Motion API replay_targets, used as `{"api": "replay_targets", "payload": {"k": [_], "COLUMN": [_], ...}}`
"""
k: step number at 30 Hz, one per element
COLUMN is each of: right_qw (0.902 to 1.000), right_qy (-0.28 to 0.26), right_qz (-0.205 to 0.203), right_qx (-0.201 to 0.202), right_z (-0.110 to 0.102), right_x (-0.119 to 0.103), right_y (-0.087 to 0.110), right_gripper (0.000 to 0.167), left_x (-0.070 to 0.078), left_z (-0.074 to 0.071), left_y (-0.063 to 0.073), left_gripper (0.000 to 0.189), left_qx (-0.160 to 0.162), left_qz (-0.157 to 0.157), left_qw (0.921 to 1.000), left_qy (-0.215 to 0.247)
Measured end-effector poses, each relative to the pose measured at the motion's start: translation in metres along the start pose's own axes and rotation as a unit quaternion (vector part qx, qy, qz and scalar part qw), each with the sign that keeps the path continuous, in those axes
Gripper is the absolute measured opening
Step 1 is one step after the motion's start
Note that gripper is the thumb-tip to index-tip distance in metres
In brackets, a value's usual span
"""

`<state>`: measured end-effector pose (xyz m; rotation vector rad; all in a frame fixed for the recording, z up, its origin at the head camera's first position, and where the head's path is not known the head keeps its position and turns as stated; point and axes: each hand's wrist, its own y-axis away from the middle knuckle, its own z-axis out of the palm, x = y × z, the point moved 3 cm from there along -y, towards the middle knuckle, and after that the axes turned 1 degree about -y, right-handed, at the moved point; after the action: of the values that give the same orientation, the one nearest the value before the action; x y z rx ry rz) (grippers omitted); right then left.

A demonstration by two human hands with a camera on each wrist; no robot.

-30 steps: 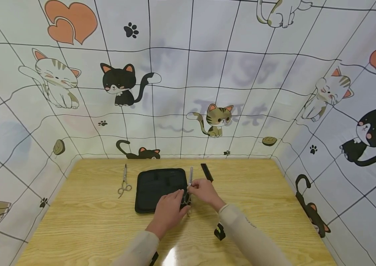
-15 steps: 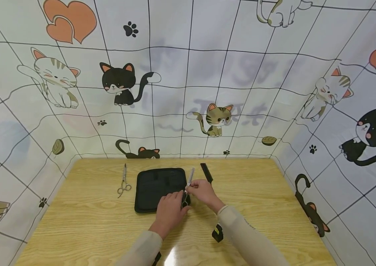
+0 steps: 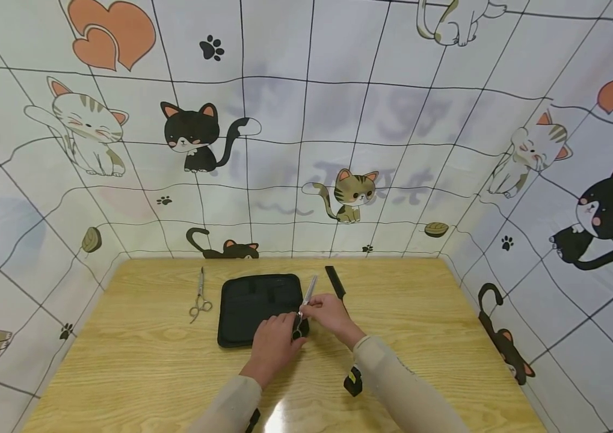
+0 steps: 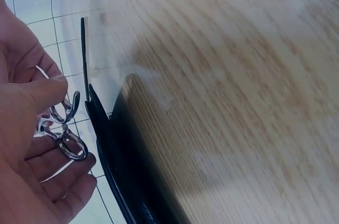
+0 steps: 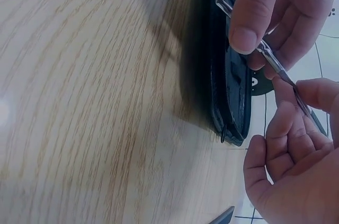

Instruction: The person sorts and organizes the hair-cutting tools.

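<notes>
Silver scissors point(image 3: 311, 290) are slanting over the right edge of the black case point(image 3: 249, 305), toward the far edge of the table point(image 3: 420, 367). I'm watching the right hand point(image 3: 331, 314) pinching the blades, while the left hand point(image 3: 274, 341) is holding the ring end between thumb and fingers. They seem to be adjusting the scissors beside the case; the next move is probably calling for careful alignment, both grips staying steady.
</notes>
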<state>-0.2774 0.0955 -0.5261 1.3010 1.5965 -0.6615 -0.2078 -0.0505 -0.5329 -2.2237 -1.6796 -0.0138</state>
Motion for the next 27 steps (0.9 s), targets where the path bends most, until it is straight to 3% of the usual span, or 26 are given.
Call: {"api": "replay_targets", "payload": {"k": [7, 19, 24, 27], "right_qw": [0.9998, 0.9962, 0.9968, 0.9969], "right_qy": [-0.005, -0.038, -0.029, 0.008], "right_qz": [-0.012, -0.053, -0.057, -0.068], "right_qx": [-0.014, -0.058, -0.048, -0.039], "right_z": [0.001, -0.004, -0.002, -0.002], "right_x": [0.003, -0.023, -0.006, 0.005], "right_y": [-0.001, 0.018, 0.009, 0.004], "right_gripper": [0.022, 0.032, 0.034, 0.033], "left_x": [-0.003, -0.014, -0.02, -0.023], "left_z": [-0.002, -0.003, -0.004, -0.006], "left_y": [-0.002, -0.005, -0.006, -0.007], "left_gripper": [0.055, 0.059, 0.057, 0.056], "left_qx": [0.002, -0.058, -0.066, -0.063], "left_qz": [0.005, -0.036, -0.055, -0.062], "left_qw": [0.9997, 0.9959, 0.993, 0.9921], "left_qy": [0.022, 0.059, 0.08, 0.089]}}
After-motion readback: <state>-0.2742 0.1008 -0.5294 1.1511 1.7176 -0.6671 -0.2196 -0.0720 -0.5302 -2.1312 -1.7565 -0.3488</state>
